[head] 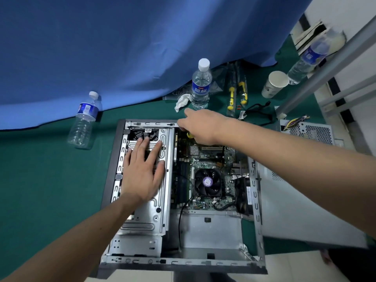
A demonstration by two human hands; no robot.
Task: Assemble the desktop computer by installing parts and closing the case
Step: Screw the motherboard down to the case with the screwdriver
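A left hand [140, 171] lies spread flat on the drive cage [162, 200]; the right hand [198, 125] pinches a yellow-handled tool [190, 135] at the open case's [257, 210] far edge, above the motherboard [205, 165].

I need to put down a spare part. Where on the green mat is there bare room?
Bare green mat lies left of the computer case, below the lying bottle. It is crowded beyond the case's far edge: upright bottle, crumpled tissue, yellow-handled tools, paper cup, cables.
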